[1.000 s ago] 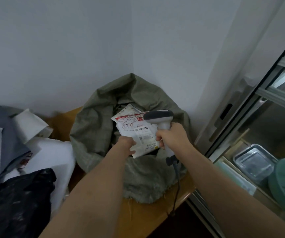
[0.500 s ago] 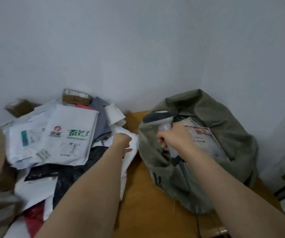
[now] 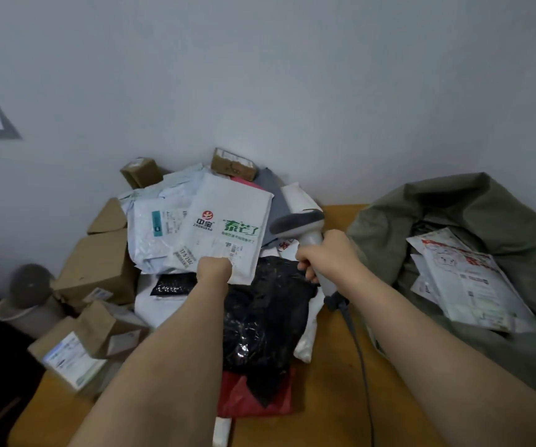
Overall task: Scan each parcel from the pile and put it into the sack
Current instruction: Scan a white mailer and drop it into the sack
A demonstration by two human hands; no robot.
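Note:
A pile of parcels covers the left of the wooden table point(image 3: 321, 398). On top lies a white mailer with green lettering point(image 3: 228, 227). My left hand point(image 3: 214, 269) grips its near edge. A black plastic parcel point(image 3: 266, 311) lies below it, over a red one point(image 3: 253, 398). My right hand point(image 3: 327, 256) holds the grey barcode scanner point(image 3: 298, 224) by its handle, head pointing left over the pile. The green woven sack point(image 3: 473, 214) stands open at the right. A white parcel with red print point(image 3: 466, 279) lies inside it.
Brown cardboard boxes point(image 3: 99, 266) are stacked at the pile's left and against the wall point(image 3: 232, 164). A grey bin point(image 3: 28, 295) stands on the floor at far left. The scanner's cable point(image 3: 360, 356) runs down across the table between pile and sack.
The white parcel with red print left my left hand and now lies in the sack. My view swung left to the pile, and my left hand took hold of the white mailer.

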